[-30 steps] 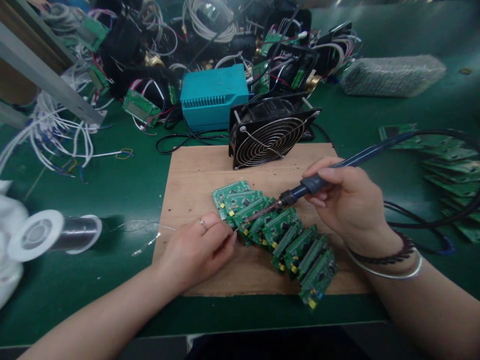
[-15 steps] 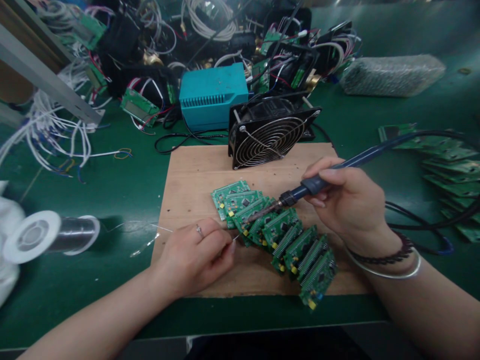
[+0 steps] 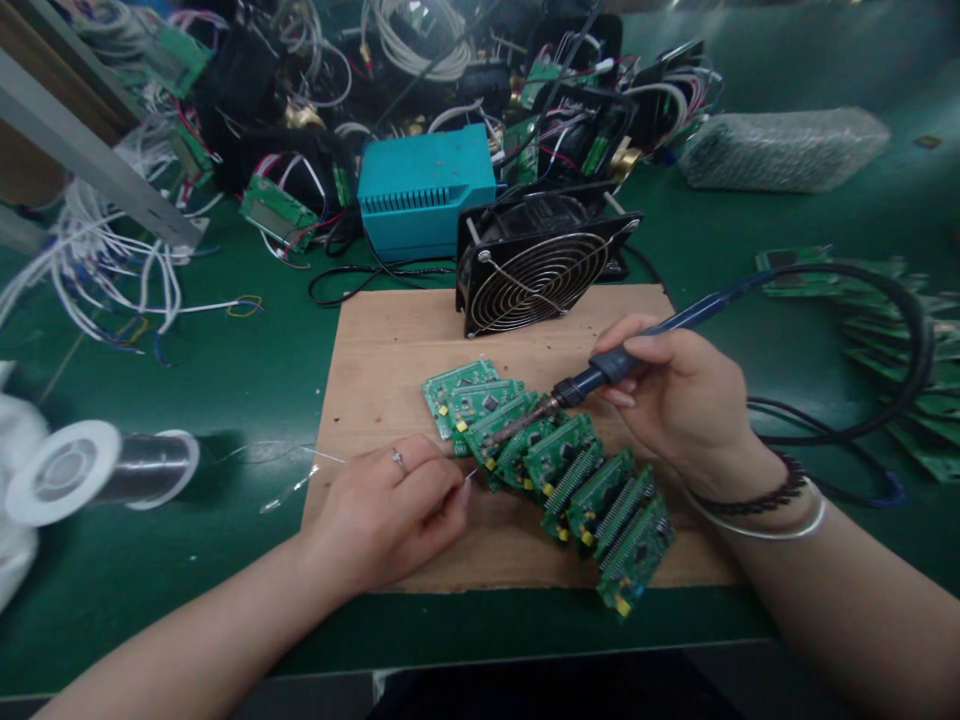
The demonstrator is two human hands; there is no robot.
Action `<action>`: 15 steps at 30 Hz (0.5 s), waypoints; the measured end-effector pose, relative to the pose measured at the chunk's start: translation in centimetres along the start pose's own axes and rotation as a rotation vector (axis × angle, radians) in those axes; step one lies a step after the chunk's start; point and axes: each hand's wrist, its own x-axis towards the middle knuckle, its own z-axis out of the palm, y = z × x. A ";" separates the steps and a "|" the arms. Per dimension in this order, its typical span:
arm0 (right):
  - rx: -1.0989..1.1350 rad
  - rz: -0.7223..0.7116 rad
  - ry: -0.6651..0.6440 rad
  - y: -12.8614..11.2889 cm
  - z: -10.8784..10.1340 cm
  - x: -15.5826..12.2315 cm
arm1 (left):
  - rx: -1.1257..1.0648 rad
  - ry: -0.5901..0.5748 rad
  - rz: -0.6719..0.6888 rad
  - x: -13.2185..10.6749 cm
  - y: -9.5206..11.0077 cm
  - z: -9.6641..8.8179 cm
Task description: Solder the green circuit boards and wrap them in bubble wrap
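My right hand (image 3: 671, 395) is closed round the dark handle of a soldering iron (image 3: 611, 367). The iron slants down to the left, its tip over a green circuit board (image 3: 504, 418) near the left end of a fanned, overlapping row of several boards. My left hand (image 3: 397, 510), closed in a pinch, holds thin solder wire (image 3: 472, 474); the wire's end pokes out close to the iron's tip. Whether wire and tip touch is too small to tell. From behind that hand the wire trails left to a solder spool (image 3: 154, 468).
The boards lie on a brown cardboard sheet (image 3: 390, 350). A black fan (image 3: 544, 270) stands at its back edge, before a turquoise box (image 3: 427, 190). Wired assemblies crowd the rear. More boards (image 3: 900, 350) lie right, near the iron's cable, and a bubble-wrapped bundle (image 3: 784, 150) behind them.
My right hand has shifted slightly left with the soldering iron, and its cable now hangs in a wider loop. My left hand and the boards look almost unmoved.
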 end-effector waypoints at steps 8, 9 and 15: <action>0.014 0.015 -0.070 0.3 -0.5 0.4 | -0.009 0.004 -0.017 -0.1 0.1 0.0; 0.015 0.010 -0.083 0.3 -0.7 0.5 | -0.012 0.006 -0.016 0.0 0.1 0.0; 0.045 -0.031 -0.108 0.0 -1.4 0.9 | -0.033 0.020 -0.006 0.0 0.1 -0.1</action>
